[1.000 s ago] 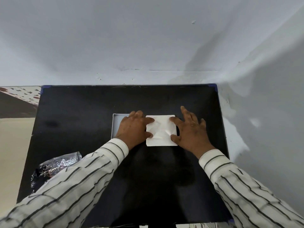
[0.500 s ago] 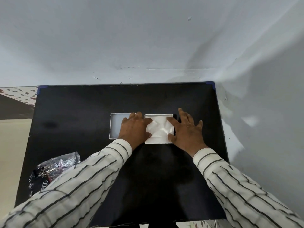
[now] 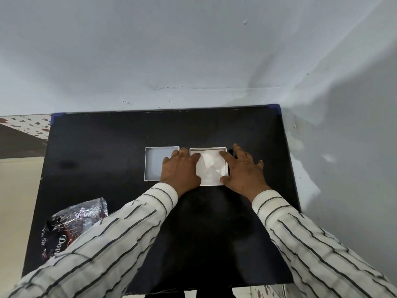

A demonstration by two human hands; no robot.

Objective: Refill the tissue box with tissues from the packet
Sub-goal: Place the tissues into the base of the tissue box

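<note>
Since a second ago the white tissues (image 3: 211,168) have sunk from lying over the rim to sitting down inside the tissue box (image 3: 208,149), whose white walls now show along the far and right edges; both hands have stayed pressed over it.

At the near left of the black table (image 3: 103,143) lies the packet (image 3: 71,224), a crinkled dark and silver plastic bag, partly covered by the striped left sleeve (image 3: 111,239). Further right and farther back, a shallow white tray (image 3: 154,162), open side up, sits just to the left of the tissue box, the two nearly touching. The left hand (image 3: 180,171) lies flat, palm down, across the gap between them, its fingers spread and its thumb and fingertips resting on the left part of the tissues; it grips nothing, only presses. The tissues are creased in the middle and fill the box between the two hands. The right hand (image 3: 242,168) is likewise flat and open, fingers splayed over the right wall of the box, its thumb and forefinger lying on the tissues. The striped right sleeve (image 3: 305,239) runs back to the near right corner.
</note>
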